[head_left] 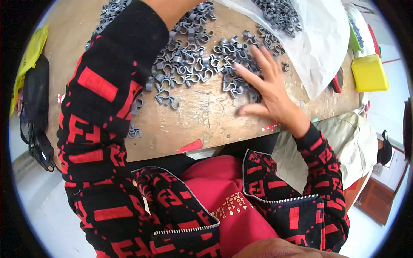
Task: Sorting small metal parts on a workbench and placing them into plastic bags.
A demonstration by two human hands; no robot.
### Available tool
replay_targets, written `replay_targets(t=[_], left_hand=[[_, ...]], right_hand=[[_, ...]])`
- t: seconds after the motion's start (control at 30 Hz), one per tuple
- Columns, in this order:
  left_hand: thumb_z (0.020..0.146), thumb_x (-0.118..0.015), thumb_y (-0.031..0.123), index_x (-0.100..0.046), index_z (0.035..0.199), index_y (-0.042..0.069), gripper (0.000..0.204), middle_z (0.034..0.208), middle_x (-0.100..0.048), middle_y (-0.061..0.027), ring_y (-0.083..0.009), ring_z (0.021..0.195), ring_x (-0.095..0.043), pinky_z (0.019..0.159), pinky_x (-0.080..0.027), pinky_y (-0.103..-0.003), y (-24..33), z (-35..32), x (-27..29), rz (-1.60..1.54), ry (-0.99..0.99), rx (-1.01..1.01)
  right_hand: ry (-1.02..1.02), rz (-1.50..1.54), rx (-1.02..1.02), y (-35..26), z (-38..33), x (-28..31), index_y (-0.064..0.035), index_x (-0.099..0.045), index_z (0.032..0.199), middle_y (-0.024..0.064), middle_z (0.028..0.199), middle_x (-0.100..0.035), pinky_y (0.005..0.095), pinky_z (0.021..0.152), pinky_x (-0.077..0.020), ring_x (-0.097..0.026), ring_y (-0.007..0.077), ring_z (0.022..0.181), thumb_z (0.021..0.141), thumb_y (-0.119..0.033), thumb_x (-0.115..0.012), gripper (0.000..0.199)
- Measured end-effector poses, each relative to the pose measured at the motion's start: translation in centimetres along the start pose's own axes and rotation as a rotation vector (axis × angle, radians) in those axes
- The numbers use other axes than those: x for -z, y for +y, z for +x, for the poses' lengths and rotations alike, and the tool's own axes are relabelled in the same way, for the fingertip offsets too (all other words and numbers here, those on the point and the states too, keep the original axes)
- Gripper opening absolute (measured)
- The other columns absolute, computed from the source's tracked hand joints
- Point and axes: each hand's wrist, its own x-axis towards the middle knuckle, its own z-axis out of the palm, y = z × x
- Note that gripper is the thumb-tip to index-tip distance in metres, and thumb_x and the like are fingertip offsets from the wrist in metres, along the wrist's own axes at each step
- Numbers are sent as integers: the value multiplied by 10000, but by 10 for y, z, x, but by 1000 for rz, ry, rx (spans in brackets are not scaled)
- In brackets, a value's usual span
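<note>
Small grey plastic clips (183,64) lie in a loose spread over the wooden table (206,114). My right hand (271,88) is open, fingers apart, at the right side of a denser cluster of clips (234,64). Its fingertips reach over the cluster's edge; whether they touch any clip I cannot tell. My left arm stretches forward across the left of the table, and only its bare wrist (174,10) shows at the upper edge. The left hand itself lies beyond the picture, and the sleeve hides part of the clips.
A translucent plastic bag (316,47) holds more grey clips (279,15) at the far right. Beside it stand a yellow container (369,73) and a red-and-black object (337,81). Pale cloth (344,146) hangs by the right edge; a black bag (36,99) hangs at left.
</note>
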Motion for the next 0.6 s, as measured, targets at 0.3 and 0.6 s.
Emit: replay_targets(t=[0.3, 0.6], left_hand=[[898, -619, 172, -738, 1088, -18, 294, 893, -749, -185, -236, 794, -700, 741, -527, -334, 16, -2, -2, 59, -32, 2], [893, -629, 181, -747, 1080, 0, 286, 914, -752, -187, -258, 818, -719, 754, -538, -338, 6, -3, -3, 95, -18, 38]], right_hand=[[246, 59, 148, 1, 90, -28, -237, -677, 1268, 174, 1414, -530, 579, 1035, -387, -493, 396, 1288, 853, -361, -738, 437], [297, 335, 81, 18, 107, -16, -130, -696, 1105, 124, 1151, -626, 361, 894, -514, -616, 311, 1044, 761, 41, -657, 386]])
